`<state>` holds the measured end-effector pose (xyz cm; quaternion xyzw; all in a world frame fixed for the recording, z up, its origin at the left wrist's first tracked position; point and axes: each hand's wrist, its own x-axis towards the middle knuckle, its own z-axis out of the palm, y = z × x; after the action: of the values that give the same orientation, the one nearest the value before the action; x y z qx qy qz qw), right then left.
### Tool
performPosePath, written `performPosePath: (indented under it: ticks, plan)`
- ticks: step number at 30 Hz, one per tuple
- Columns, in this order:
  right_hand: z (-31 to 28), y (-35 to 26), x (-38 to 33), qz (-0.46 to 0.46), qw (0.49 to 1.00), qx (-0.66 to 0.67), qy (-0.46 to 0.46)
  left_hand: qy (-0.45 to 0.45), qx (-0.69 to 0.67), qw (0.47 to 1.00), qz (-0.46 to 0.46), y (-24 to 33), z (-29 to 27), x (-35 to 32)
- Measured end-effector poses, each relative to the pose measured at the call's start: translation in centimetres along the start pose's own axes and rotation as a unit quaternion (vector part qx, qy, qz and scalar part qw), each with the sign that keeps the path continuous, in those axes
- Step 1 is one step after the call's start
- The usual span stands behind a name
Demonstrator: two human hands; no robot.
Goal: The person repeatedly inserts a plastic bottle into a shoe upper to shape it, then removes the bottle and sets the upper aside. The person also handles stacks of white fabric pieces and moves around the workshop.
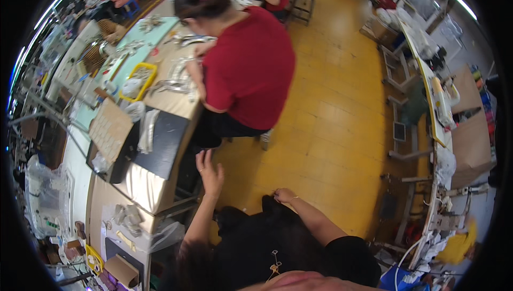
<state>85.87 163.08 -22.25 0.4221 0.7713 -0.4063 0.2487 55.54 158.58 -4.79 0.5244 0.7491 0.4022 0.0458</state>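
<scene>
My left hand (212,178) is raised beside the worktable's edge, fingers apart, with nothing in it. A ring shows on one finger. Nearest to it is the black mat (163,136) on the table, where a bundle of pale strips (148,131) lies; the hand is apart from both. My right hand (286,195) rests at my knee on the dark trousers (256,224). Its fingers are curled in, and whatever they may hold is hidden. A bracelet circles that wrist.
A co-worker in a red shirt (248,67) sits close ahead, handling pieces on the table. A yellow basket (154,70) and a brown board (110,128) stand left. Yellow floor (331,120) runs along the right, with a long bench (422,69) beyond. Sewing machines line the left side.
</scene>
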Motion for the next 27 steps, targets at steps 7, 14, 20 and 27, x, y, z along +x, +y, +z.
performPosePath:
  ticks: [7,14,20,27]
  plan:
    - [-2.8,21.8,-12.6,0.248,0.877,0.284,0.297,-0.291,-0.128,0.937,0.142,18.4,20.5,0.2]
    - [-3.7,27.3,-8.4,0.239,0.850,0.414,0.221,-0.364,-0.101,0.910,0.169,24.9,33.1,6.3]
    - [-11.7,33.5,-3.3,0.200,0.894,0.367,0.162,-0.428,-0.019,0.898,0.100,25.2,44.3,13.8]
    - [-27.2,45.0,-1.3,0.218,0.884,0.296,0.289,-0.407,-0.007,0.912,0.055,27.3,56.1,28.1]
